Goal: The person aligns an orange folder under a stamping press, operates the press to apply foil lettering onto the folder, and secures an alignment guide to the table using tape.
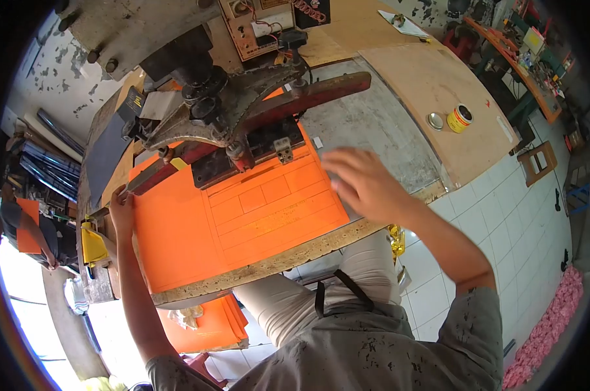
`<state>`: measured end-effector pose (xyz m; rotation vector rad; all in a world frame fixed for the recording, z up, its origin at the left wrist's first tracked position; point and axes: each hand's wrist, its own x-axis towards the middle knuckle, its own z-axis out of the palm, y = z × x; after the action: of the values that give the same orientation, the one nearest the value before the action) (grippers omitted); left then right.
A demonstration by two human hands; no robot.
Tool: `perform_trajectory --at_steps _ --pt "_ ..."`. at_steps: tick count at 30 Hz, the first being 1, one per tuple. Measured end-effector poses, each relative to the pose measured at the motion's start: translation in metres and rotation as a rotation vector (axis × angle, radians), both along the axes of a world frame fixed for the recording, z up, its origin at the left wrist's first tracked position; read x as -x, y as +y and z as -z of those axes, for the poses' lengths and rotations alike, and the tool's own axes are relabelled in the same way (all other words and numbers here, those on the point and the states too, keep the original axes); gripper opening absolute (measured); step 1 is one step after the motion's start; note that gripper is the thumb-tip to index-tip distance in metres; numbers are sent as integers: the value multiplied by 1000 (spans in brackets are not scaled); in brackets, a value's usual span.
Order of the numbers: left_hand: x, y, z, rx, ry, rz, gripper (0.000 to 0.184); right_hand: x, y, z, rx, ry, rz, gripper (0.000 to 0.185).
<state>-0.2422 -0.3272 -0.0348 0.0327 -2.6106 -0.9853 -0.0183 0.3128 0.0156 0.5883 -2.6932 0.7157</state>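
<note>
A large orange sheet [177, 241] lies on the worktable under a press. Panel lines and a band of gold print [269, 220] mark its right part. My left hand [121, 210] is at the sheet's left edge, thumb and fingers closed on the margin; the undersides of those fingers are hidden. Beside the sheet's right edge, my right hand [363, 179] hovers with fingers stretched and thumb apart, holding nothing. Over the sheet's far part sits the press head [207, 124], with a long red bar [308, 104] and a dark plate [210, 171] beneath it.
A control box [259, 29] stands behind the press. On the board to the right are a yellow tin [460, 118] and its lid [435, 121]. More orange sheets [210, 322] are stacked below the table's front edge. Another person's arm [44, 241] shows at far left.
</note>
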Motion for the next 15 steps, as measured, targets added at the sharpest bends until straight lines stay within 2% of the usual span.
perform_trajectory --at_steps 3,9,12,13,15 --pt "2 -5 5 55 29 -5 40 -37 -3 9 -79 -29 -49 50" --pt "25 -39 16 111 -28 -15 52 -46 -4 32 -146 33 -3 51" --pt "35 -54 20 125 -36 0 52 -45 -6 35 -147 73 6 50" --pt "38 -55 23 4 -32 50 53 -44 -6 37 -135 85 4 49" --pt "37 -56 21 33 -22 53 53 -44 -6 39 -148 100 4 48"
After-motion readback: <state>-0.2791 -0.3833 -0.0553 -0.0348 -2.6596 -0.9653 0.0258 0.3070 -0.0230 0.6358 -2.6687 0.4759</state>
